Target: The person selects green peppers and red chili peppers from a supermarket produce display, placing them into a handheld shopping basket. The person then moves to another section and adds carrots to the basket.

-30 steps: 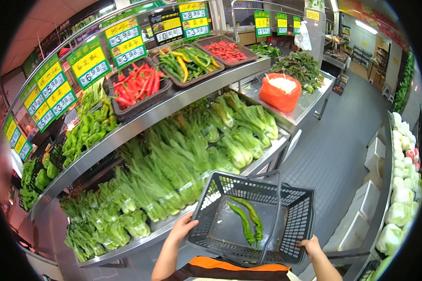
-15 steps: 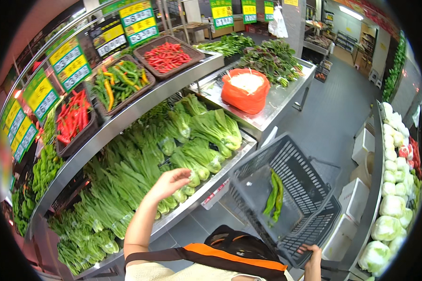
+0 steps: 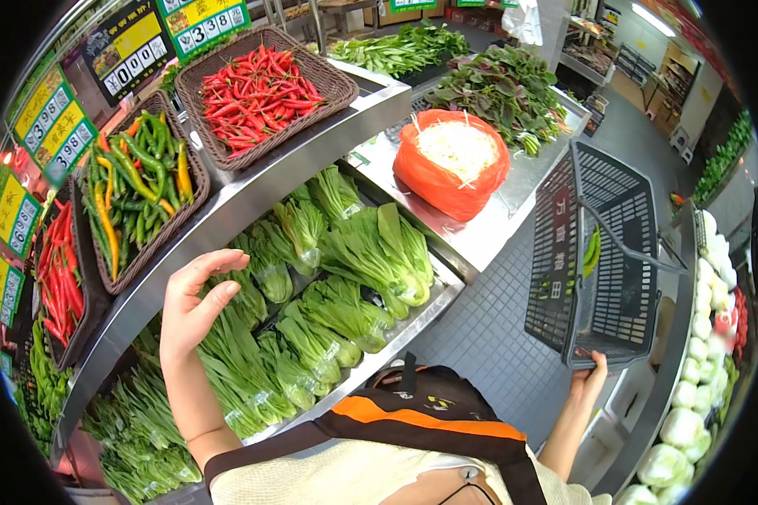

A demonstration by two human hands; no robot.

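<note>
My right hand (image 3: pixel 588 379) grips the near rim of a dark grey plastic shopping basket (image 3: pixel 549 295), tilted out to my right. Long green chili peppers (image 3: pixel 592 249) lie inside it, partly hidden by the basket wall. Over the greens, my left hand (image 3: pixel 198 303) is raised with nothing in it, thumb and fingers apart. Below and beyond it lie bundles of leafy green vegetables (image 3: pixel 312 345), some in clear wrap. On the upper shelf sit a wicker basket (image 3: pixel 219 139) of small red chilies (image 3: pixel 261 97) and another of green and orange chilies (image 3: pixel 147 168).
A red bag (image 3: pixel 438 185) of pale sprouts stands on the metal table (image 3: pixel 472 244) ahead, near leafy purple-green bunches (image 3: pixel 501 93). A steel shelf edge (image 3: pixel 253 185) curves across my left. Cabbages (image 3: pixel 682 425) line a stand on the right, with white boxes (image 3: pixel 598 446) beside it.
My left hand has moved left and up from the greens toward the chili shelf. The shopping basket has swung forward and right, its tilt changed, still in my right hand. The view has shifted.
</note>
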